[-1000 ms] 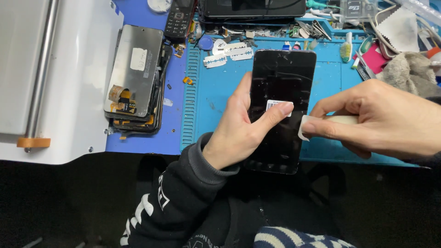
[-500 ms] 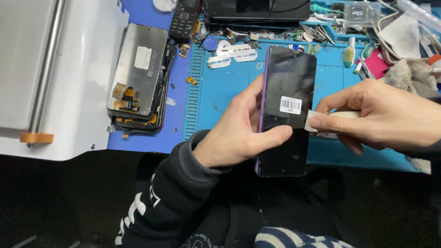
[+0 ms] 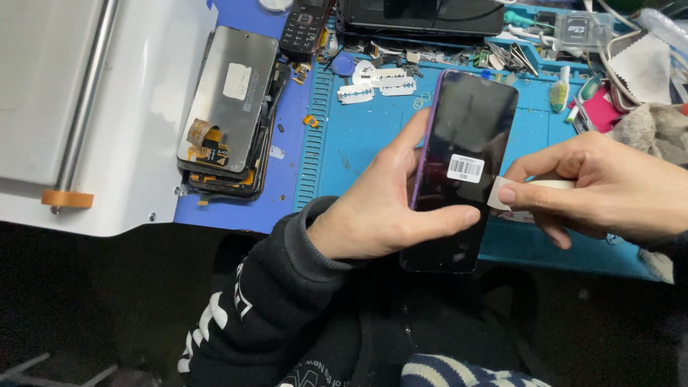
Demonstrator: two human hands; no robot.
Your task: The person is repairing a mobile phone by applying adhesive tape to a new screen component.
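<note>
Left hand (image 3: 380, 208) clamped on dark phone (image 3: 462, 165), raised over blue mat (image 3: 358, 136). Right hand (image 3: 609, 186) pinches white strip (image 3: 534, 188) at phone edge; strip mostly hidden by fingers.

The left hand (image 3: 383, 211) covers the lower left part of the smartphone (image 3: 462, 168), and the right hand (image 3: 605, 190) hides most of the white wipe (image 3: 502, 192) it pinches, with its wrist cut off by the right edge. The top edge crops the keypad phone (image 3: 304, 27) and the black device (image 3: 423, 14) at the back of the tabletop (image 3: 358, 136). Under the top screen panel (image 3: 229, 100), the rest of the stack shows only as slivers, so their count is unclear.
</note>
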